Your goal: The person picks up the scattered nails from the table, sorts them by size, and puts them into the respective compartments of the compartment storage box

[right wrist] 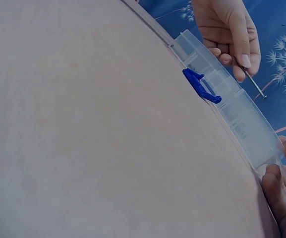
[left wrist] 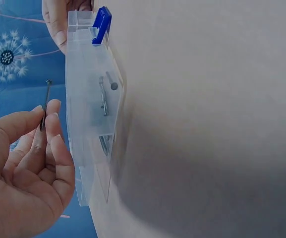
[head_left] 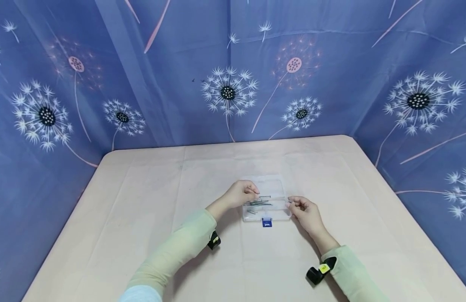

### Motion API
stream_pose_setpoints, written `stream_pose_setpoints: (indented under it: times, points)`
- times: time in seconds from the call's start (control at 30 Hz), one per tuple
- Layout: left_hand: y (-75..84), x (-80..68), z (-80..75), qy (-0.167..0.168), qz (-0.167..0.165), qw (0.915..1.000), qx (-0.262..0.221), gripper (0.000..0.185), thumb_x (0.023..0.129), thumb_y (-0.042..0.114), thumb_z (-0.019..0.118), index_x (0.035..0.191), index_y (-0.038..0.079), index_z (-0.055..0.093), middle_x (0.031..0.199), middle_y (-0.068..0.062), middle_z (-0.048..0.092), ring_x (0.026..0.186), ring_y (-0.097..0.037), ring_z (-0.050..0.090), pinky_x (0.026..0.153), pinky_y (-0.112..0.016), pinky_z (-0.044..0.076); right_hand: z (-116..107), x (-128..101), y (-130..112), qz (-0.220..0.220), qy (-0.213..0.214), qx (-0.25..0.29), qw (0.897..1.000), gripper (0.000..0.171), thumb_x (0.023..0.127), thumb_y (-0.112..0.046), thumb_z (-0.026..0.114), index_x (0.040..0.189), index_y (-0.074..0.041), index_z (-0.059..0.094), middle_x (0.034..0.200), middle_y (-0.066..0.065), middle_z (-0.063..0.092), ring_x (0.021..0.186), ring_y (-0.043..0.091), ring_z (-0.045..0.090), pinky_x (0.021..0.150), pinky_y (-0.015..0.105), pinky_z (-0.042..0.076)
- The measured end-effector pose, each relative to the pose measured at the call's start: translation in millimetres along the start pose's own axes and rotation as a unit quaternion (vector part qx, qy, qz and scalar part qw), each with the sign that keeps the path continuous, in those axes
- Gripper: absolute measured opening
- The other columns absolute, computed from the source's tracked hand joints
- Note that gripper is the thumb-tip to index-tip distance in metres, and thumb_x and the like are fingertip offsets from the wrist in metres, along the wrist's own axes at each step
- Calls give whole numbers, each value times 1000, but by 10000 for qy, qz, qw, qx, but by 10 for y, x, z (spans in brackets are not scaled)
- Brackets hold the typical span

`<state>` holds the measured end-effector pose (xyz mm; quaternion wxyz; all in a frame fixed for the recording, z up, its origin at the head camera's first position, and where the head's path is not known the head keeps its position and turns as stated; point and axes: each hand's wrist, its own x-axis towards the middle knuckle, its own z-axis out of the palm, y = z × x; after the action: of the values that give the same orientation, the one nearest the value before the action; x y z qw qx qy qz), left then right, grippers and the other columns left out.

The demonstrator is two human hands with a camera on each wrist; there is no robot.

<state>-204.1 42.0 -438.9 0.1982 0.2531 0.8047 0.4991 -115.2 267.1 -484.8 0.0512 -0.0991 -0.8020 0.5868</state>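
Note:
A clear plastic box (head_left: 272,186) with a blue latch (head_left: 267,222) lies open on the table, with several nails (head_left: 257,204) inside. My left hand (head_left: 255,192) is over the box's left part and pinches a single nail (head_left: 265,196) between thumb and fingertips. The left wrist view shows that nail (left wrist: 45,101) held upright in the left hand (left wrist: 48,119), beside the box (left wrist: 90,124). My right hand (head_left: 292,202) holds the box's right end with curled fingers. In the right wrist view its fingertips (right wrist: 276,181) sit at the corner of the box (right wrist: 232,104).
A beige cloth covers the table (head_left: 142,218). Blue curtains with dandelion prints (head_left: 225,88) close in the back and both sides. Each forearm wears a pale green sleeve and a black wrist camera (head_left: 317,272).

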Motion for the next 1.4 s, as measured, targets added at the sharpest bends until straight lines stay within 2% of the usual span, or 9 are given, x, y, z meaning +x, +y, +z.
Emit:
stream_pose_setpoints:
  times: [0.1, 0.3, 0.6, 0.8, 0.9, 1.2, 1.4]
  points:
    - [29, 27, 21, -13, 9, 10000, 68, 9, 86, 0, 62, 95, -4, 64, 92, -17, 69, 77, -27, 67, 65, -25, 55, 1, 3, 2, -56, 33, -1, 10000, 27, 89, -3, 62, 112, 11, 59, 81, 2, 57, 62, 0, 51, 56, 14, 48]
    - [72, 64, 61, 81, -18, 9995, 304, 8, 87, 0, 61, 94, -2, 65, 91, -16, 70, 73, -25, 67, 61, -28, 55, 15, 21, 17, -129, 63, 81, 9999, 26, 88, 1, 62, 111, 13, 59, 81, 2, 56, 62, 0, 51, 56, 14, 48]
    - [65, 43, 106, 143, 80, 9980, 618, 8, 88, 2, 62, 93, -2, 65, 92, -15, 70, 80, -23, 67, 66, -18, 53, 58, 41, 5, -104, -36, 52, 9999, 26, 89, -2, 62, 111, 12, 59, 81, 3, 56, 62, 0, 50, 56, 14, 48]
    - [29, -36, 28, 389, 128, 9942, 990, 7, 89, 7, 63, 93, 3, 66, 90, -8, 68, 82, -16, 62, 74, -21, 51, 90, 58, -19, -101, -134, 7, 9999, 28, 89, -4, 63, 112, 11, 59, 82, 2, 57, 62, 0, 51, 57, 14, 49]
    - [11, -74, -17, 496, 155, 9936, 1003, 7, 89, 8, 62, 93, 4, 66, 90, -8, 67, 82, -14, 60, 76, -23, 50, 84, 73, -31, -99, -181, -69, 9998, 28, 89, -5, 63, 112, 11, 59, 82, 1, 57, 63, 0, 52, 58, 14, 50]
    - [-17, -162, -176, 821, 208, 9915, 984, 9, 90, 8, 60, 95, 3, 66, 88, -8, 66, 79, -13, 58, 75, -24, 50, 7, 204, -31, 70, -435, -283, 9986, 33, 91, -9, 61, 117, 11, 57, 87, 1, 59, 69, 0, 53, 62, 14, 51]
    - [-41, -230, -316, 1080, 86, 9863, 1243, 6, 90, 10, 60, 92, 6, 65, 88, -6, 67, 73, -10, 57, 72, -23, 49, -101, 279, -53, 292, -788, -468, 9954, 38, 92, -12, 59, 121, 11, 53, 90, 2, 59, 70, 1, 54, 63, 16, 52]
